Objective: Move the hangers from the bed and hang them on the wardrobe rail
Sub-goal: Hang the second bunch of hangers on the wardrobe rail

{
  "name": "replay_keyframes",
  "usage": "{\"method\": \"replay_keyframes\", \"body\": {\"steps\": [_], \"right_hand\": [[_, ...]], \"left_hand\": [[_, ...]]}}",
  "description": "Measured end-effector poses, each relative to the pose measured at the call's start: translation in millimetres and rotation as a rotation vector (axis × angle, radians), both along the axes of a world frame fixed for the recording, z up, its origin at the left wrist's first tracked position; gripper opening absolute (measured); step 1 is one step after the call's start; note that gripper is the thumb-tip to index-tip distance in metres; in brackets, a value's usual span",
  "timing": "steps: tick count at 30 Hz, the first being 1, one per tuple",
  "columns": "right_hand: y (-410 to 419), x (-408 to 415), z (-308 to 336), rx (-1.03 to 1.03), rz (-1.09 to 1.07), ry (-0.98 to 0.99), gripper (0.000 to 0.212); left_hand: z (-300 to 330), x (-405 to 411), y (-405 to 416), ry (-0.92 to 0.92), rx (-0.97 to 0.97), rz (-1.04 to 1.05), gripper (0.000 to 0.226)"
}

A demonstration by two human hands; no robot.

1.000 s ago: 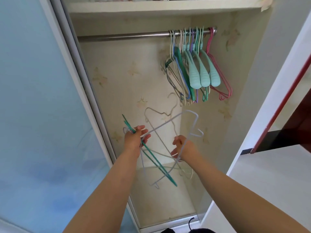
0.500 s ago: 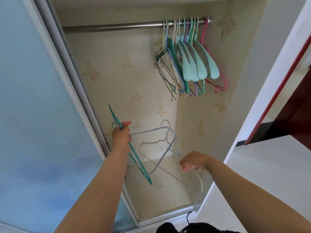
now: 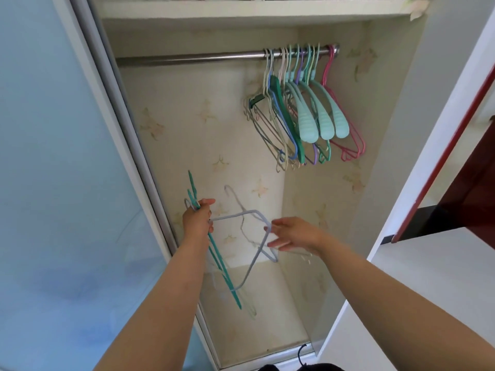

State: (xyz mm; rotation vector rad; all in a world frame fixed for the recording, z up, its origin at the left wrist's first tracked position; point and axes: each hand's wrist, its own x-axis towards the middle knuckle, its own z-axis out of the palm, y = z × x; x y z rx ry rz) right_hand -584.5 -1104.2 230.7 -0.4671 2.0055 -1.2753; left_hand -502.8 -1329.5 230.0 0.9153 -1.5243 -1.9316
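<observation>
My left hand (image 3: pixel 197 220) grips a bundle of thin hangers low in the open wardrobe: a teal hanger (image 3: pixel 222 266), a lavender-grey wire hanger (image 3: pixel 257 253) and a pale white one (image 3: pixel 235 200) behind them. Reaching in from the right, my right hand (image 3: pixel 292 234) has straight fingers, and their tips touch the lavender hanger's corner. A thin white wire (image 3: pixel 305 255) shows just under that hand; whether it is held I cannot tell. The steel wardrobe rail (image 3: pixel 187 58) runs across the top. Several coloured hangers (image 3: pixel 308 113) hang bunched at its right end.
A frosted blue sliding door (image 3: pixel 67 183) stands close on the left. A white shelf (image 3: pixel 241 12) sits above the rail. The wardrobe's right wall (image 3: pixel 388 156) and a white surface (image 3: pixel 428 277) lie to the right. A dark cord (image 3: pixel 301 354) lies at the wardrobe floor's front edge.
My right hand rose from low right to the lavender hanger's corner and its fingers straightened. The left hand kept its grip on the bundle. The view tilted up, and the shelf shows again.
</observation>
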Motion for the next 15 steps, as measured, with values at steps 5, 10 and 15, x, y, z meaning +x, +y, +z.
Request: {"method": "replay_keyframes", "body": {"steps": [5,10,15], "right_hand": [[-26.8,-4.4,70.7,-0.131,-0.226,0.428,0.022],[-55.7,-9.3,129.6,-0.279,-0.394,0.682,0.025],[-76.6,-35.3,167.1,-0.235,-0.455,0.864,0.028]], "left_hand": [[4.8,-3.2,-2.8,0.031,0.029,0.017,0.032],[23.1,-13.4,-4.2,0.039,-0.017,0.014,0.033],[44.6,-20.6,-12.4,0.085,-0.024,-0.017,0.032]]}}
